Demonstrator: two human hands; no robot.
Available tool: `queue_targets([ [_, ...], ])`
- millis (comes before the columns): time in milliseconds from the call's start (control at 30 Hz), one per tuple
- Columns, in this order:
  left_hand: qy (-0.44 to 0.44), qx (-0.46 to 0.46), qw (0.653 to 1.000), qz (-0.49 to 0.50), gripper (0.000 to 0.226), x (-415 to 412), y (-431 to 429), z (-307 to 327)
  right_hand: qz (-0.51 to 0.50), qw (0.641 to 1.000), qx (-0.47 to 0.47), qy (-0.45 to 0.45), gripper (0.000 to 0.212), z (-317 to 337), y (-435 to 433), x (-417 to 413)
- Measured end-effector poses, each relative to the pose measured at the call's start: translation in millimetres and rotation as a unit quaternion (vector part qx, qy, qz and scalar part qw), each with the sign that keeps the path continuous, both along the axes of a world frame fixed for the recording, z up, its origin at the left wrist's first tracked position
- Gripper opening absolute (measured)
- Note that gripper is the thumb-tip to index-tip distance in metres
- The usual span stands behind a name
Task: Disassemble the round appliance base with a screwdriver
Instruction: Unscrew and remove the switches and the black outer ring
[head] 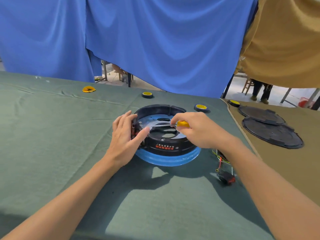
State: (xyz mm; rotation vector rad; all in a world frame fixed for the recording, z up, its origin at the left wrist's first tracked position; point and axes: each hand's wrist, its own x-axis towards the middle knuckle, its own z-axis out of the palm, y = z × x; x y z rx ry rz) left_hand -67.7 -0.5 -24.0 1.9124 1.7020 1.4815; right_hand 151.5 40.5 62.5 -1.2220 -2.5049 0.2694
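Round appliance base (pixel 166 146) sits mid-table on the green cloth (pixel 52 135), your left hand (pixel 127 137) cups its left rim, fingers relaxed, your right hand (pixel 195 130) pinches the screwdriver (pixel 183 123), shaft lying nearly level, tip aimed left.

1. The left forearm (pixel 69 193) and the right forearm (pixel 259 179) are seen bare from the lower edge of the view up to the wrists.
2. The left hand (pixel 123 137) and the right hand (pixel 199 131) are likewise shown bare.
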Motion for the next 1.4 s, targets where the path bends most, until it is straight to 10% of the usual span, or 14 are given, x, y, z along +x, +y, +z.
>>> queue_targets([
  [200,-0.124,-0.07,0.983,-0.119,0.04,-1,11,1,0.022,0.999,-0.032,-0.007,0.016,-6,28,-26],
  [433,-0.112,-0.083,0.978,-0.156,0.048,-7,12,0,-0.004,0.999,0.048,0.018,0.018,-25,39,-29],
  [633,-0.099,-0.119,0.976,-0.152,0.102,-11,14,-5,-0.01,0.997,0.072,0.002,0.02,-29,41,-30],
  [1400,-0.094,-0.126,0.979,-0.126,0.113,-9,15,-6,-0.029,0.99,0.131,0.038,0.021,-35,43,-26],
])
